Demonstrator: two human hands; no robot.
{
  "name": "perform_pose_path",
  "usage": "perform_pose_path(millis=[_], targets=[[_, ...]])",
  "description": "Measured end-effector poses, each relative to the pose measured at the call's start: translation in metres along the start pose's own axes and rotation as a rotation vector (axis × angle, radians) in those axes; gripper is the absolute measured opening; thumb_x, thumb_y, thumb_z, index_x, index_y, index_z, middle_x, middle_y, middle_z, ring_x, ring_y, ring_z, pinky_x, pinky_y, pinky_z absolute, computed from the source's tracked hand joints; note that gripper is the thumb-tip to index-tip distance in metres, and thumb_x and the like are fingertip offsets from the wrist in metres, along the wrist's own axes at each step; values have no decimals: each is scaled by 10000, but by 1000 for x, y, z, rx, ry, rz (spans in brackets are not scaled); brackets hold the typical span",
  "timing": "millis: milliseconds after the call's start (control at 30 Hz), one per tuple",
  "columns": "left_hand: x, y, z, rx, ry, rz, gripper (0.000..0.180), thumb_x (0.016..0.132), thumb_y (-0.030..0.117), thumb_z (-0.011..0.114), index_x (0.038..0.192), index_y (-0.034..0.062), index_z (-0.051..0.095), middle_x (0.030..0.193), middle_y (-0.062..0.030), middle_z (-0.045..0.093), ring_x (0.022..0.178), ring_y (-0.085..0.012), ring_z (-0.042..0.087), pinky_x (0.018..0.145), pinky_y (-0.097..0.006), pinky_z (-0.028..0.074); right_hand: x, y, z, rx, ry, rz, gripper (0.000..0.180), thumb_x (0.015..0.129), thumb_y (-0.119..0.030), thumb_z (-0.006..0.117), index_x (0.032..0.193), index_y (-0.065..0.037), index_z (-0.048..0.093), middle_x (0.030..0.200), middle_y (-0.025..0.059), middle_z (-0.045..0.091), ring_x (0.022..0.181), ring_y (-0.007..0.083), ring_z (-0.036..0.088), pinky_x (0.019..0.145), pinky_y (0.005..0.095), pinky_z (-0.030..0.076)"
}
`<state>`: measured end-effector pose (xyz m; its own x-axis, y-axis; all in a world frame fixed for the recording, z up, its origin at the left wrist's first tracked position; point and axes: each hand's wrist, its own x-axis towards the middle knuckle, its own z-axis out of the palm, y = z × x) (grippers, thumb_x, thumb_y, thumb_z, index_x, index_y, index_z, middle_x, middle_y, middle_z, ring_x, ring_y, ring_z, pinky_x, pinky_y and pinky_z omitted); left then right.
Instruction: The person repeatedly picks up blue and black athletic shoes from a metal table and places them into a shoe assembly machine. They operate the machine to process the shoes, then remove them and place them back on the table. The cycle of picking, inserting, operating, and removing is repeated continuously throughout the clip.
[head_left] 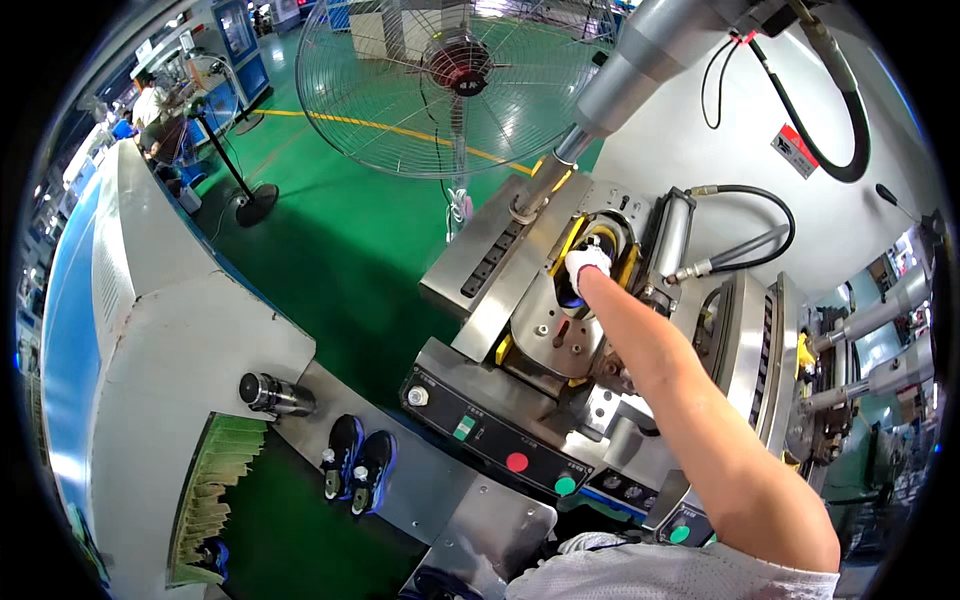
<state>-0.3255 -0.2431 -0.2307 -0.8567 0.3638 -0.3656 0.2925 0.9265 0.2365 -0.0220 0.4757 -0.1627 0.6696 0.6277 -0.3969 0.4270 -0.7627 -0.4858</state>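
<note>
Right hand [588, 265] down in a steel machine [530, 335], grip hard to read

So the dark item with the blue patch [570, 297] sits in the oval opening, partly under the white glove. I can't tell if the fingers are apart, together or clamped on it, since the glove shows mostly its back. Left hand isn't in view.

My guess: light, a bit soft and bendy, not fragile, and the glove should help with any slipping. I'd hold it by the end nearest the person, where the blue shows, as the other end looks tucked in deeper.

Space is tight. A yellow strip [567, 247] stands on one side, another yellow piece [628, 266] on the other, and a fat silver cylinder [640, 65] slants down beyond. The control panel [490, 443] lies on the near side. Off left, a pair of dark sneakers [374, 470] and a metal bottle [276, 394] are well clear of the arm
</note>
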Motion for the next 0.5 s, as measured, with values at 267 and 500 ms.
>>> perform_pose_path(millis=[267, 500], targets=[[16, 9, 40, -303, 392, 71, 559, 810, 184, 839, 1270, -25, 599, 1214, -209, 635, 1108, -355, 618, 993, -437, 504, 172, 64, -5, -675, -138, -964, 308, 1003, -377, 550, 1106, -152, 733, 1129, 88, 723, 991, 272, 668, 911, 413, 529], [19, -15, 45, -417, 243, 62, 669, 784, 248, 845, 1333, 23, 537, 1313, -215, 569, 1256, -387, 541, 1088, -463, 426, 127, 14, -70, 231, -399, -337, 460, 895, -382, 759, 1260, -111, 694, 1174, 94, 706, 1033, 248, 657, 930, 398, 533]])
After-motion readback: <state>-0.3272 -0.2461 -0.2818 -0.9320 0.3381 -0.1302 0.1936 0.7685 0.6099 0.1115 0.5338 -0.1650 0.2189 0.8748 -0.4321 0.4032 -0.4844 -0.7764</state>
